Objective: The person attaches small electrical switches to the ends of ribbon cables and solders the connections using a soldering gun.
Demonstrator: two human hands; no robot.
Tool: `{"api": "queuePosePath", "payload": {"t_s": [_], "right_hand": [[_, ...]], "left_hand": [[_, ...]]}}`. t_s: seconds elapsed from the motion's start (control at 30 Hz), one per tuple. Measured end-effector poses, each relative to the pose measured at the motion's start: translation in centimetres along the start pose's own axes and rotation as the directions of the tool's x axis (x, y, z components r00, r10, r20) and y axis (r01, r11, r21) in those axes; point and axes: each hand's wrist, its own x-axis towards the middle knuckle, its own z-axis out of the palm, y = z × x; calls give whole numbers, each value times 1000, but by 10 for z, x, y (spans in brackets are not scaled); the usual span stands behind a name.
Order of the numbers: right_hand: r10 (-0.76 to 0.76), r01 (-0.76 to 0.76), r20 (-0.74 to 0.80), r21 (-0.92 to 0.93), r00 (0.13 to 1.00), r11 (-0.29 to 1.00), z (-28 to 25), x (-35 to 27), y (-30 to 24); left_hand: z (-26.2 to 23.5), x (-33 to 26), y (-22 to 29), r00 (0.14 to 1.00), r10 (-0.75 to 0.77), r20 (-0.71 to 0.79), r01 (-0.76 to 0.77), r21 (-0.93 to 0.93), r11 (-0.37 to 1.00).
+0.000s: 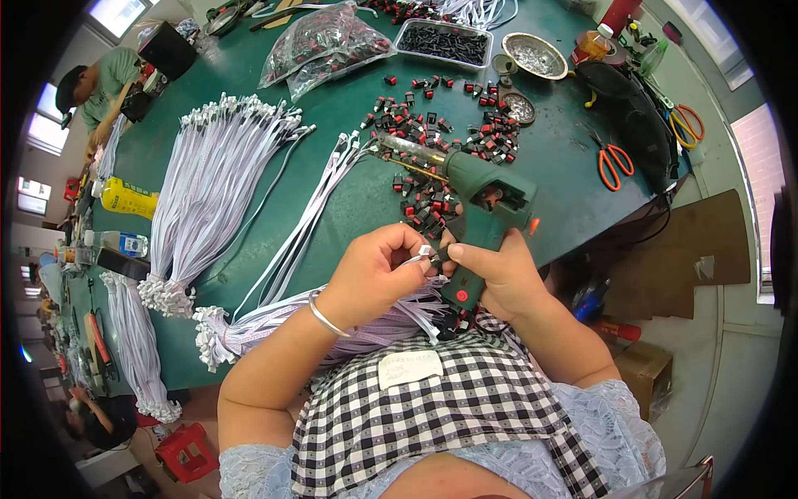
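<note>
In a pinch of thumb and fingers, my left hand (382, 270) holds the small white connector (425, 251) of a lead. My right hand (499, 270) is closed around the handle of a green pistol-shaped soldering gun (490, 187), whose metal tip points up and left. Its thumb and fingertips meet a small black part (439, 259) right beside the connector; the exact contact is hidden. Beneath my left forearm lies a bundle of pale leads (341, 316) with white connectors. Small red-and-black switches (428, 195) lie scattered beyond my hands. A few loose leads (312, 208) stretch toward the gun's tip.
A large fan of white leads (216, 183) covers the left of the green table (341, 112). Farther back are plastic bags of switches (328, 50), a tray of black parts (445, 43) and a metal bowl (534, 56). Orange-handled scissors (615, 166) lie right. Another person (108, 87) sits far left.
</note>
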Motion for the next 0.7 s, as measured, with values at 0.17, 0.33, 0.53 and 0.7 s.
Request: {"api": "queuePosePath", "payload": {"t_s": [0.17,0.33,0.53,0.7], "right_hand": [[11,-11,3,-20,1000,1000,0,0,0],[-169,136,-138,-220,976,966,-5,-3,1],[-417,384,222,-851,881,359,-66,-51,-4],[-451,496,284,-728,846,474,-97,-81,34]], "left_hand": [[1,0,2,999,-40,-6,40,9,999],[0,3,-3,995,-65,-74,63,-33,997],[-1,2,-5,982,-58,-179,27,-174,984],[0,4,-9,977,-68,-201,27,-198,980]]}}
